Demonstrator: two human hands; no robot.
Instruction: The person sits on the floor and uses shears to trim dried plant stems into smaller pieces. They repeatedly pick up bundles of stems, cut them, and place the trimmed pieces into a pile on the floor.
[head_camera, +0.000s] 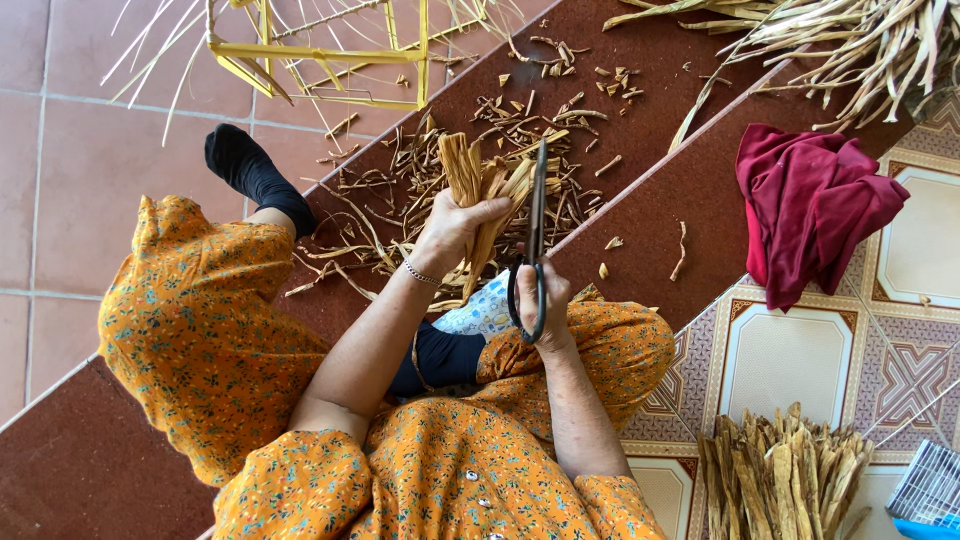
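My left hand (452, 228) grips a bundle of dried tan plant strips (482, 185), holding it upright above my lap. My right hand (545, 305) is closed through the black handles of large scissors (538, 215). Their long dark blades point away from me and lie right beside the bundle's right edge. I cannot tell whether the blades touch the strips. Both hands hover over a brown step (680, 190) littered with cut scraps (400, 200).
A red cloth (812, 205) lies on the step edge to the right. A pile of cut strips (785, 480) sits on the patterned tiles at bottom right, beside a white wire object (930, 485). Long dried stalks (860, 40) lie top right, a yellow stick frame (320, 50) top left.
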